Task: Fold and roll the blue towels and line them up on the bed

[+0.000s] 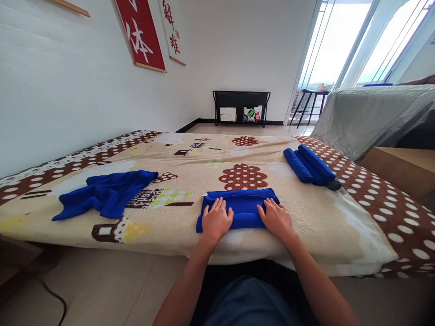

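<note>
Both hands lie flat, palms down and fingers spread, on a folded blue towel [239, 206] at the near edge of the bed, neither one gripping anything. The left hand [215, 220] presses the towel's left part, its fingertips reaching toward the upper fold, while the right hand [276, 218] rests on the right part, near the towel's right end. The towel is a long flat band lying crosswise, just in front of a brown dotted tree shape printed on the beige blanket [306, 217] that covers the bed. To the left, well apart from the hands, a loose blue cloth [107, 194] lies crumpled and unfolded on the blanket. Farther back on the right, near the brown polka-dot border, rolled blue towels [310, 165] sit side by side, touching one another. Beyond the bed a black rack [241, 107] stands against the far wall with white boxes and a bag on it, and red and white banners [142, 34] hang on the left wall
</note>
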A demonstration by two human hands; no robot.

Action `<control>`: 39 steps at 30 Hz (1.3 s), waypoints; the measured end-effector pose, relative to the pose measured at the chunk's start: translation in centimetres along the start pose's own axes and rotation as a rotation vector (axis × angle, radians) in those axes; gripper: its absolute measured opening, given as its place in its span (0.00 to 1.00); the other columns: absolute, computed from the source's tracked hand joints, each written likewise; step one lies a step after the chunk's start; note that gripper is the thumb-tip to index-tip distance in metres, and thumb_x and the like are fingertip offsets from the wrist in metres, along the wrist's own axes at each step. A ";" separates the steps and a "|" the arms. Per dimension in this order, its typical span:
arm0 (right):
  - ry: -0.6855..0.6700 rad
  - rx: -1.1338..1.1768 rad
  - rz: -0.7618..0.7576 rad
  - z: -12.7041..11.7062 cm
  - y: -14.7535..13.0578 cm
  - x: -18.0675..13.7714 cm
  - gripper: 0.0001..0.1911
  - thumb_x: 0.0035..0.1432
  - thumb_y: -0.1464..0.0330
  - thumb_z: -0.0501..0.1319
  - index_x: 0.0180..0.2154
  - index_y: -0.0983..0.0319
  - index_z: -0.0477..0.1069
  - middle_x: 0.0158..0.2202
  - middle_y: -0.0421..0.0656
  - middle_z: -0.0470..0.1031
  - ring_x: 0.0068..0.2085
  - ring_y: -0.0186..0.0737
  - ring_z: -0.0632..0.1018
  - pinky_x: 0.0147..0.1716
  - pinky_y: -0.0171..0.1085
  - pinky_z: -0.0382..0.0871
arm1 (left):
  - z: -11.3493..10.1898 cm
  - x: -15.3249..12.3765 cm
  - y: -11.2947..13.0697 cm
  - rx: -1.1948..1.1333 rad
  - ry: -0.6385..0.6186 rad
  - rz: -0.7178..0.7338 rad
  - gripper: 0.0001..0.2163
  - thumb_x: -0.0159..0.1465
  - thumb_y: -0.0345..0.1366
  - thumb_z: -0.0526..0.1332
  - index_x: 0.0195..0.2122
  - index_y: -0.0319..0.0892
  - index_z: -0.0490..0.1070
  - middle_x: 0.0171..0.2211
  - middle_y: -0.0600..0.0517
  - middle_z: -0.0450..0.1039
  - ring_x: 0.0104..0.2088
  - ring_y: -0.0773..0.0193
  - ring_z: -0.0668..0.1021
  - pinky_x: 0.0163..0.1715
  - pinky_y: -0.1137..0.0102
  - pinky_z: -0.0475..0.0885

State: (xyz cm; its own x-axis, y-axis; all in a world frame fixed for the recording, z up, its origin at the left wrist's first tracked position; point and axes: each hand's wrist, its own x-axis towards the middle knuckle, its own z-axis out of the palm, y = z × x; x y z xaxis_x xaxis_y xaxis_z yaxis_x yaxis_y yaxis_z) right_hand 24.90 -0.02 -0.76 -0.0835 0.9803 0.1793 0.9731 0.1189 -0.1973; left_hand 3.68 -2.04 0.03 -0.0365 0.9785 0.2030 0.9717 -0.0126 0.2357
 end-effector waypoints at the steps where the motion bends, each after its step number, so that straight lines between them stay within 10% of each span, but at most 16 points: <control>1: 0.008 -0.022 0.025 -0.1 0.4 -0.2 0.26 0.70 0.57 0.47 0.56 0.67 0.71 0.62 0.55 0.68 0.64 0.52 0.68 0.61 0.51 0.61 | -0.1 -0.4 -0.6 0.015 0.022 -0.026 0.21 0.71 0.39 0.49 0.60 0.38 0.69 0.64 0.43 0.65 0.66 0.54 0.66 0.65 0.48 0.59; 8: 0.038 -0.092 -0.079 -0.4 -0.9 -1.2 0.27 0.73 0.65 0.41 0.47 0.70 0.76 0.52 0.60 0.76 0.58 0.52 0.74 0.61 0.51 0.59 | -0.1 -1.4 -0.5 0.108 0.093 0.052 0.22 0.72 0.35 0.45 0.55 0.28 0.73 0.58 0.32 0.71 0.61 0.47 0.72 0.64 0.49 0.59; 14: -0.080 0.000 -0.331 0.3 -3.7 0.3 0.22 0.71 0.67 0.46 0.56 0.62 0.73 0.61 0.46 0.71 0.63 0.39 0.70 0.59 0.36 0.63 | 0.5 0.9 2.3 -0.031 -0.079 0.316 0.19 0.70 0.35 0.50 0.59 0.40 0.71 0.62 0.46 0.69 0.63 0.60 0.70 0.63 0.65 0.64; 26: -0.014 -0.033 0.037 -0.4 2.1 1.0 0.23 0.69 0.59 0.48 0.51 0.63 0.76 0.58 0.54 0.72 0.58 0.53 0.75 0.56 0.48 0.66 | -0.8 -0.5 -2.8 0.001 0.063 -0.077 0.18 0.69 0.36 0.51 0.55 0.42 0.74 0.62 0.42 0.69 0.63 0.51 0.70 0.64 0.48 0.59; 33: 0.007 -0.011 0.068 -0.1 3.3 1.0 0.24 0.69 0.58 0.48 0.50 0.65 0.76 0.58 0.55 0.73 0.60 0.54 0.72 0.57 0.50 0.63 | -0.9 -0.4 -3.7 -0.002 0.136 -0.057 0.17 0.67 0.35 0.52 0.50 0.38 0.77 0.56 0.37 0.74 0.59 0.46 0.74 0.65 0.43 0.51; 39: 0.042 0.065 0.101 -0.2 5.2 4.1 0.22 0.67 0.58 0.51 0.52 0.65 0.74 0.43 0.55 0.79 0.48 0.52 0.79 0.52 0.48 0.64 | -1.9 4.9 -7.1 -0.148 0.153 0.010 0.14 0.66 0.36 0.55 0.46 0.42 0.78 0.47 0.42 0.79 0.51 0.50 0.78 0.57 0.57 0.66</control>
State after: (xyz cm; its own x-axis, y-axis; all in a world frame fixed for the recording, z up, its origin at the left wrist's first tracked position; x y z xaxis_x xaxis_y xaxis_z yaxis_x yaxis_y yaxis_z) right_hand 29.63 4.61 -0.89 0.0243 0.9805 0.1951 0.9601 0.0315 -0.2779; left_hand -3.80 2.42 1.20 -0.0734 0.9356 0.3452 0.9277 -0.0630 0.3681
